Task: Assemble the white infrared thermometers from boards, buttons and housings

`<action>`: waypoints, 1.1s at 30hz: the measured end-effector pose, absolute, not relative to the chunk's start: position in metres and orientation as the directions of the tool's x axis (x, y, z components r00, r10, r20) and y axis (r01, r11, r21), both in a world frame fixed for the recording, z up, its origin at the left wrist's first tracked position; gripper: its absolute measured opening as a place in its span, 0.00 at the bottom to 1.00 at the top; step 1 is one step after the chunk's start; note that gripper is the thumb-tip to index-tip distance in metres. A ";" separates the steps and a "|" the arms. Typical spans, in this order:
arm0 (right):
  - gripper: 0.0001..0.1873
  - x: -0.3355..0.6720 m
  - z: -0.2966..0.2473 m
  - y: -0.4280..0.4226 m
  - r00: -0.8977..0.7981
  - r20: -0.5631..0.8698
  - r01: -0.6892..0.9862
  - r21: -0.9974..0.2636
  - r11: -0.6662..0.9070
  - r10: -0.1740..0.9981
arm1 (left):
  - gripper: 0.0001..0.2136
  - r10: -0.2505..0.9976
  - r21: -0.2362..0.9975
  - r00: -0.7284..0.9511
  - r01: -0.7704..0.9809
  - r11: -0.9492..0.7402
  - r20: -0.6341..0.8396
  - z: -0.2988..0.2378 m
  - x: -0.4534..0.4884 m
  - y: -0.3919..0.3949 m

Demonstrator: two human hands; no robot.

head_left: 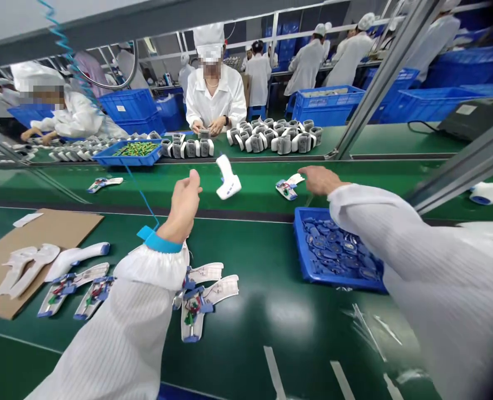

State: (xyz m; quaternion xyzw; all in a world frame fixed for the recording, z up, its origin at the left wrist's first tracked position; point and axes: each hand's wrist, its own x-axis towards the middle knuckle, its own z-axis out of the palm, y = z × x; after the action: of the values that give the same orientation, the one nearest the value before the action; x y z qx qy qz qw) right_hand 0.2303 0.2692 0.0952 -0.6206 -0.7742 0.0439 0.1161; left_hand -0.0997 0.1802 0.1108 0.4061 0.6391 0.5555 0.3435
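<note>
My left hand (185, 201) is over the near edge of the green conveyor, thumb up and apart from the fingers, holding nothing visible. To its right lies a closed white infrared thermometer (228, 180), apart from the hand. My right hand (322, 180) reaches across the conveyor, its fingertips at the handle end of an open thermometer half (288, 186) with a circuit board and wires inside. Below my left wrist, several open thermometer halves (193, 314) with red wires lie on the bench, partly behind the sleeve. A blue wrist strap (163, 242) circles my left wrist.
A blue tray of blue plastic parts (298, 244) stands below my right forearm. Cardboard (73, 225) with white shells is at left. Across the conveyor (254, 169), a co-worker (215, 91) handles grey-and-white parts beside a tray of yellow-green pieces (135, 161). A metal post (379, 83) slants at right.
</note>
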 end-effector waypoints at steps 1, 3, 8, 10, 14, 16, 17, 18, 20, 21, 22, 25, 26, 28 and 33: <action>0.19 0.231 0.086 0.285 -0.211 0.096 0.957 -0.181 0.226 0.973 | 0.20 0.898 0.991 -0.439 0.125 0.047 0.013 0.111 -0.100 0.178; 0.17 0.232 0.070 0.310 -0.236 0.032 0.963 -0.124 0.238 0.971 | 0.18 0.907 0.989 -0.421 0.127 0.078 -0.018 0.107 -0.100 0.169; 0.16 0.246 0.074 0.331 -0.266 -0.092 0.964 -0.035 0.264 0.960 | 0.17 0.944 0.964 -0.323 0.222 0.148 -0.070 0.088 -0.098 0.143; 0.19 0.248 0.091 0.318 -0.278 -0.102 0.961 -0.029 0.276 0.955 | 0.17 0.978 0.953 -0.202 0.280 0.116 -0.060 0.084 -0.090 0.134; 0.21 0.238 0.118 0.237 -0.377 -0.036 0.923 -0.104 0.372 0.926 | 0.29 0.995 0.907 -0.060 0.417 -0.052 0.084 0.090 -0.052 0.116; 0.19 0.230 0.117 0.177 -0.464 0.023 0.856 -0.244 0.455 0.886 | 0.30 0.989 0.898 0.028 0.416 -0.145 0.146 0.093 -0.029 0.101; 0.18 0.226 0.113 0.145 -0.482 0.030 0.831 -0.301 0.468 0.876 | 0.25 0.985 0.903 0.083 0.395 -0.172 0.151 0.094 -0.019 0.092; 0.18 0.223 0.108 0.115 -0.493 0.047 0.778 -0.423 0.465 0.869 | 0.19 0.981 0.907 0.138 0.379 -0.181 0.138 0.093 -0.010 0.081; 0.18 0.217 0.098 0.061 -0.454 0.135 0.679 -0.588 0.440 0.881 | 0.08 0.971 0.902 0.219 0.393 -0.178 0.097 0.087 0.003 0.057; 0.17 0.214 0.094 0.040 -0.412 0.185 0.637 -0.641 0.428 0.892 | 0.07 0.965 0.888 0.247 0.419 -0.191 0.091 0.083 0.007 0.045; 0.16 0.211 0.091 0.021 -0.364 0.238 0.619 -0.661 0.424 0.901 | 0.07 0.956 0.866 0.278 0.450 -0.217 0.095 0.079 0.011 0.033; 0.15 0.208 0.088 -0.017 -0.272 0.354 0.684 -0.583 0.439 0.895 | 0.06 0.916 0.795 0.388 0.522 -0.309 0.101 0.067 0.019 0.004; 0.16 0.211 0.087 -0.026 -0.256 0.380 0.715 -0.545 0.438 0.889 | 0.07 0.912 0.791 0.402 0.532 -0.304 0.080 0.063 0.021 -0.004; 0.17 0.225 0.080 -0.039 -0.158 0.380 0.764 -0.538 0.357 0.911 | 0.07 0.928 0.834 0.372 0.516 -0.198 -0.010 0.057 0.023 -0.014; 0.19 0.271 0.024 -0.064 0.130 0.118 0.873 -0.484 -0.057 0.984 | 0.16 0.859 0.939 0.385 0.209 0.274 -0.336 0.040 0.022 -0.024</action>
State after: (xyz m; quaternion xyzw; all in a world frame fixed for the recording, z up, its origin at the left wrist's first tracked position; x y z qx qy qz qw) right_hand 0.2714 -0.0635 0.0239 -0.7166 -0.6481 0.1226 0.2269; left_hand 0.0220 -0.0238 0.0404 0.5444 0.4906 0.2584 0.6294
